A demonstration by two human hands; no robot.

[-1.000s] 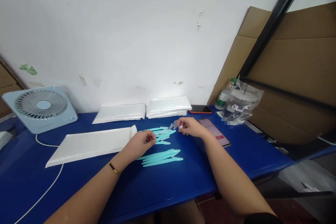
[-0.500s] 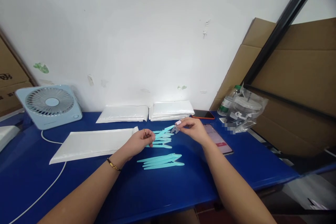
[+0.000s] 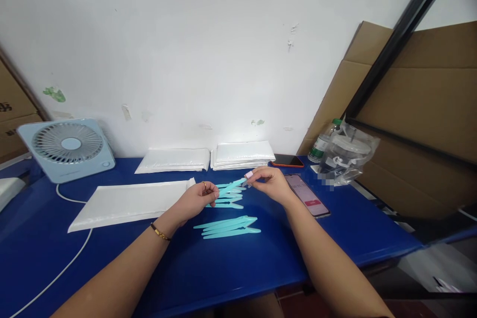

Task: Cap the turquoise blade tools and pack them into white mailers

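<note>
Centre of frame, above the blue tabletop [image 3: 238,273]: thin turquoise plastic-looking stick [image 3: 232,185], held between two hands, tilted, right end higher. Left hand [image 3: 200,198] closed on the stick's left end, thumb against fingers; right hand [image 3: 270,183] pinching a small pale tab [image 3: 249,175] at the stick's right end. Can't tell whether tab and stick are joined. To do this well, I'd keep the left grip firm and close to the work, line up the ends before pressing, and push gently along the stick so the thin part doesn't bend. Pose: forearms come in from lower left and lower right, wrists off the table, palms partly down, fingertips facing each other. Below the hands, a row of turquoise forked-end sticks [image 3: 231,205]; nearer the bottom, a separate turquoise stick bunch [image 3: 227,229]. Left of centre, long flat white packet [image 3: 130,203]; right, lit-screen phone [image 3: 308,198].
</note>
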